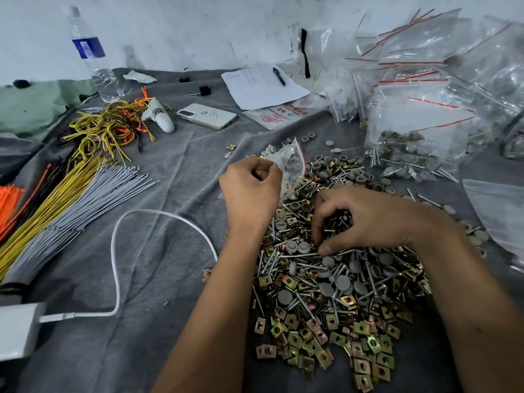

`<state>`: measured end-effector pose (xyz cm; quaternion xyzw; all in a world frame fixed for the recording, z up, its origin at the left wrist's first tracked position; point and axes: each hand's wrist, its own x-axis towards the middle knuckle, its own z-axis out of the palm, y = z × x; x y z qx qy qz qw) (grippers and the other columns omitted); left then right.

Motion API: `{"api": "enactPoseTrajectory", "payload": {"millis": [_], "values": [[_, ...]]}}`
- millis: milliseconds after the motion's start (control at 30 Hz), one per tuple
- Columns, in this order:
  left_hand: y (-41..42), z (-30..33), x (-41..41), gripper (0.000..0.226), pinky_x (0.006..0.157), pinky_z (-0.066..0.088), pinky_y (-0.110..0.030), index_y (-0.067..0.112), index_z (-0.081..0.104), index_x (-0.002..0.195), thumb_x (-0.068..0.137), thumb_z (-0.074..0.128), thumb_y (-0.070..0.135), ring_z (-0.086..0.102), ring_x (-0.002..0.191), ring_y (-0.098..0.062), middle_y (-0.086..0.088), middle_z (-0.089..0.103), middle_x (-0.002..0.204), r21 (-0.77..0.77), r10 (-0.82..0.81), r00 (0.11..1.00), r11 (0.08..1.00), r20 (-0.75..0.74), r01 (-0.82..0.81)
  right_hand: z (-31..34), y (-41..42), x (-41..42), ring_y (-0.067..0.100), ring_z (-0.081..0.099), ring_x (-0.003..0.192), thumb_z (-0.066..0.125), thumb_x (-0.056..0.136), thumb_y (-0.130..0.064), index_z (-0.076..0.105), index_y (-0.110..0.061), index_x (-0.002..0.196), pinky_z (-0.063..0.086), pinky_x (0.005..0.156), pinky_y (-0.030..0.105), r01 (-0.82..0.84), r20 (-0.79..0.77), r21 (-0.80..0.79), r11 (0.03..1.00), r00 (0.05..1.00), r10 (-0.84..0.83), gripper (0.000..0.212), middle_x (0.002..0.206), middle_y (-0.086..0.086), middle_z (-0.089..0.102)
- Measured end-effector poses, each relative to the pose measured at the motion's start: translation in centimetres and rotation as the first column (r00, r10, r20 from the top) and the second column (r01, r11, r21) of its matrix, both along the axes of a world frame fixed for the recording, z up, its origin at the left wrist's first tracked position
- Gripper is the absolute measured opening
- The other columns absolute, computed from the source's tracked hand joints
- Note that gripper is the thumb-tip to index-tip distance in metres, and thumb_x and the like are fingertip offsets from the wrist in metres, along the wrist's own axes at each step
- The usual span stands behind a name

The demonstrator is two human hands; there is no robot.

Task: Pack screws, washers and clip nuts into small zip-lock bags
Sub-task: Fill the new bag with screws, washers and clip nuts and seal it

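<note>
Picking from the heap, right hand down in the hardware, bag waiting up and to the left.

Right hand (pixel 365 219) sits curled over the mixed pile of silver screws, grey round washers and brass-coloured square clip nuts (pixel 334 285) on the grey cloth (pixel 158 279); thumb and forefinger tips close together on small pieces, though which piece they pinch I cannot tell. Left hand (pixel 251 191) is clenched on the edge of a small clear zip-lock bag with a red seal strip (pixel 289 163), holding it just beyond the pile's far-left edge, a few grey washers already inside. Bag lies up-left of the right fingers, near, its long axis slanting from upper left to lower right. Judgement: the right hand carries the pick to the bag, since the left is occupied holding it.
</note>
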<state>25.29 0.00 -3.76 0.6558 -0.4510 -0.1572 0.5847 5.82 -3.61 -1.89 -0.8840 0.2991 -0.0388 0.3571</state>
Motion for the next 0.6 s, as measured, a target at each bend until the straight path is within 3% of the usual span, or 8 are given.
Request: {"api": "enactPoseTrajectory", "payload": {"millis": [133, 300, 467, 600], "values": [[0.00, 0.03, -0.05, 0.021, 0.045, 0.048, -0.034, 0.022, 0.074, 0.072, 0.087, 0.069, 0.009, 0.062, 0.052, -0.026, -0.006, 0.067, 0.060, 0.005, 0.006, 1.000, 1.000, 0.009, -0.006, -0.08, -0.03, 0.08, -0.002, 0.060, 0.101, 0.085, 0.081, -0.035, 0.074, -0.037, 0.085, 0.044, 0.090, 0.025, -0.004, 0.031, 0.005, 1.000, 1.000, 0.004, 0.011, 0.099, -0.024, 0.061], [-0.01, 0.09, -0.09, 0.022, 0.048, 0.051, -0.037, 0.024, 0.073, 0.071, 0.087, 0.069, 0.009, 0.066, 0.058, -0.032, -0.005, 0.068, 0.060, 0.001, 0.009, 1.000, 1.000, 0.015, -0.009, 0.07, -0.45, -0.21, 0.005, 0.069, 0.089, 0.080, 0.087, -0.023, 0.073, -0.027, 0.090, 0.051, 0.080, 0.017, 0.082, 0.251, 0.020, 0.996, 0.964, -0.085, 0.009, 0.092, -0.012, 0.073], [-0.07, -0.20, -0.02, 0.022, 0.044, 0.046, -0.035, 0.021, 0.074, 0.070, 0.087, 0.069, 0.007, 0.056, 0.050, -0.022, -0.008, 0.067, 0.060, -0.002, -0.013, 1.000, 1.000, 0.004, 0.013, -0.04, -0.57, -0.64, 0.018, 0.074, 0.093, 0.083, 0.083, -0.012, 0.074, -0.021, 0.099, 0.058, 0.093, 0.046, 0.136, 0.338, 0.081, 0.987, 0.928, -0.156, 0.020, 0.095, -0.001, 0.077], [-0.10, -0.25, 0.03, 0.016, 0.046, 0.043, -0.029, 0.015, 0.076, 0.075, 0.087, 0.068, 0.007, 0.053, 0.049, -0.015, -0.009, 0.066, 0.061, 0.005, -0.028, 0.999, 1.000, -0.015, 0.028, 0.12, -0.55, -0.83, 0.021, 0.074, 0.096, 0.079, 0.087, -0.006, 0.069, -0.025, 0.114, 0.053, 0.098, 0.053, 0.117, 0.296, 0.089, 0.989, 0.945, -0.139, 0.034, 0.097, -0.005, 0.079]]}}
